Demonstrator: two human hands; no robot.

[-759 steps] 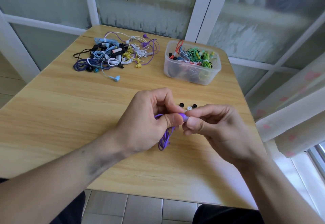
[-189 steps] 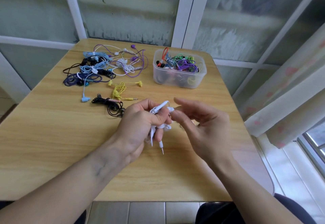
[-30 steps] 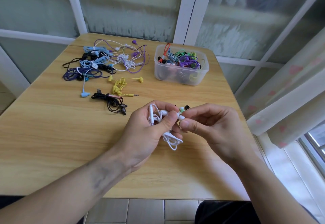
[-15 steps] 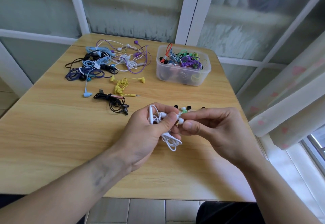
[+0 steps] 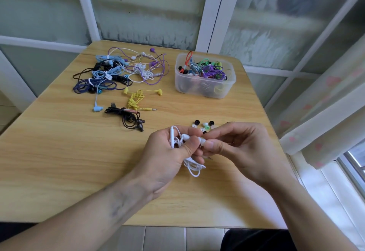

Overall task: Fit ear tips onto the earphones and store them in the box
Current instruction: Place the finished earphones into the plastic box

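Observation:
My left hand (image 5: 167, 156) grips a bundle of white earphones (image 5: 192, 167), thumb and fingers holding one white earbud at its tip. My right hand (image 5: 239, 150) pinches a small white ear tip (image 5: 201, 140) against that earbud. Cable loops hang below my left fingers. Several loose ear tips (image 5: 204, 126), black, white and green, lie on the table just beyond my hands. The clear plastic box (image 5: 205, 88) stands at the back right with several coloured earphones inside.
A tangled pile of blue, purple, white and black earphones (image 5: 118, 71) lies at the back left. Yellow earphones (image 5: 137, 98) and black earphones (image 5: 128, 118) lie nearer the middle. The wooden table (image 5: 59, 152) ends close to a window frame and a curtain (image 5: 325, 112) on the right.
Both hands stay joined at the white earbud with almost no shift over the last second. About six seconds ago my right hand was open beside the earphones, not pinching.

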